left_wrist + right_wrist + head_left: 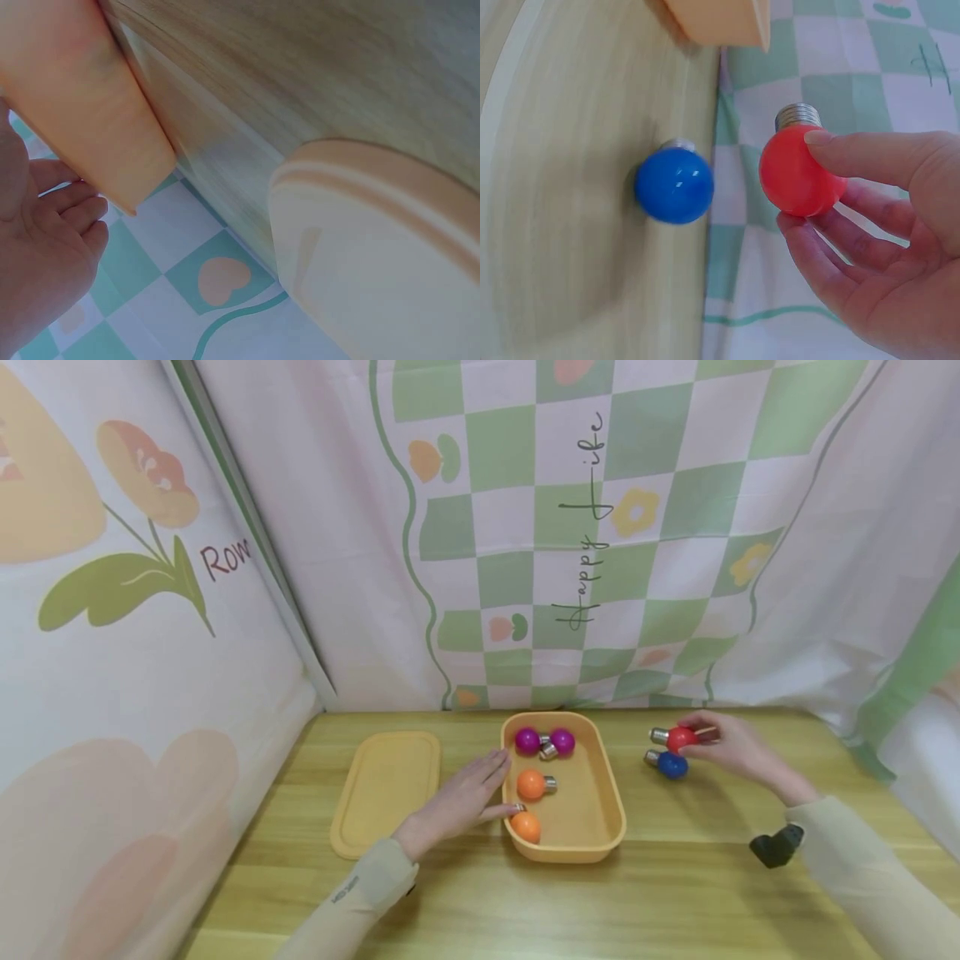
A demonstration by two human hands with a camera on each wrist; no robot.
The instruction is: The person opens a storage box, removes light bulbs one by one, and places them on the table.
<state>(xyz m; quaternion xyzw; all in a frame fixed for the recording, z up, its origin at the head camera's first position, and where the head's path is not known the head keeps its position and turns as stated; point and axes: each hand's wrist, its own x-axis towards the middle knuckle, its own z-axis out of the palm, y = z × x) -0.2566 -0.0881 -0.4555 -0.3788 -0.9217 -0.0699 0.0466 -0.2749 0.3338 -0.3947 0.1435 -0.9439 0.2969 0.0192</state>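
My right hand (733, 748) pinches a red light bulb (681, 740) between thumb and fingers, its metal screw base pointing left. In the right wrist view the red bulb (799, 172) is raised above the table, base up. Close beside it, a blue bulb (675, 186) lies on the wood. My left hand (461, 797) touches the left rim of a yellow-orange box (617, 814), fingers extended and thumb over the edge. Inside the box are two purple bulbs (562, 742) at the far end and two orange bulbs (530, 784) nearer, along the left side.
A flat yellow lid (390, 793) lies on the wooden table (480, 910) left of the box. A patterned curtain (510, 543) hangs along the back edge, and another printed cloth (135, 693) hangs on the left. A black object (777, 847) shows at the right wrist.
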